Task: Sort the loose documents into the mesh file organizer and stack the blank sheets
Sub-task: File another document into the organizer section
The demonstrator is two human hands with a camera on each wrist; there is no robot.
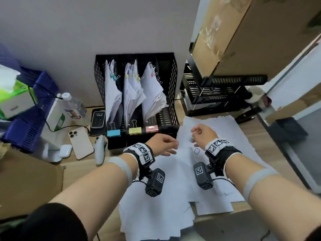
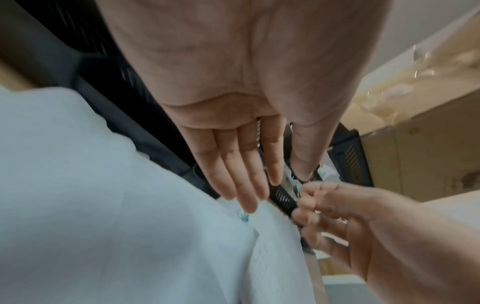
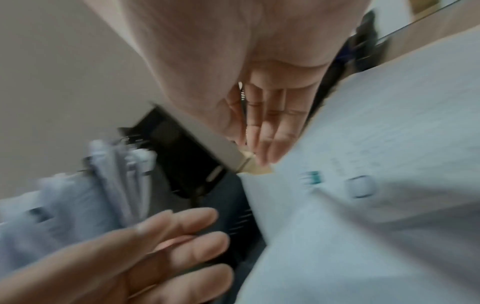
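Though both wrist views blur, we see our left hand (image 1: 163, 144) released and our right hand (image 1: 203, 134) pinching a document (image 1: 189, 136) beside the mesh file organizer (image 1: 171, 80).

Plain pale wall (image 1: 73, 28) at the far side, light wood-grain worktop (image 1: 271, 141) beneath, big cardboard box (image 1: 243, 32) at far right, black slatted rack (image 1: 217, 91) under it, blue crate (image 1: 33, 119) at left, soft even indoor light
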